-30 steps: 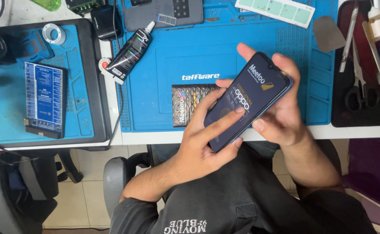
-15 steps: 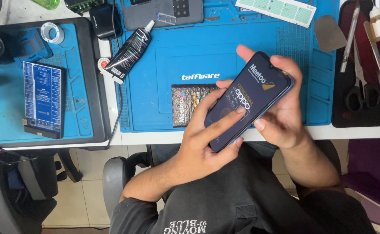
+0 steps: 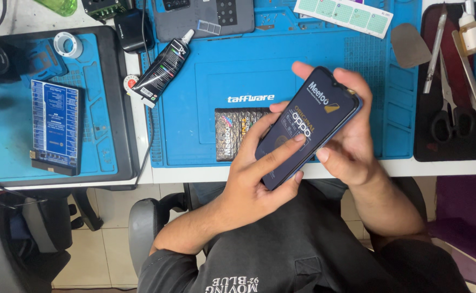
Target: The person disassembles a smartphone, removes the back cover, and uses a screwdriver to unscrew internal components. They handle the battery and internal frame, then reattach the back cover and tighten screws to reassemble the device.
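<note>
A dark smartphone (image 3: 308,122) with a printed protective film on its screen is tilted above the front edge of the blue work mat (image 3: 281,59). My left hand (image 3: 259,176) cradles its lower end, thumb lying across the screen. My right hand (image 3: 352,141) grips its upper right side from behind, fingers curling over the top edge. A small patterned packet (image 3: 232,133) lies on the mat just left of the phone, partly hidden by my left hand.
A black glue tube (image 3: 162,68) lies at the mat's left edge. A blue circuit board (image 3: 56,127) and tape roll (image 3: 68,44) sit on the left tray. Scissors (image 3: 446,111), tweezers (image 3: 468,73) and a small bottle (image 3: 470,27) rest on the black mat at right. An office chair (image 3: 145,222) is below.
Both hands and the phone stay almost in place; my fingers have shifted only slightly on it.
</note>
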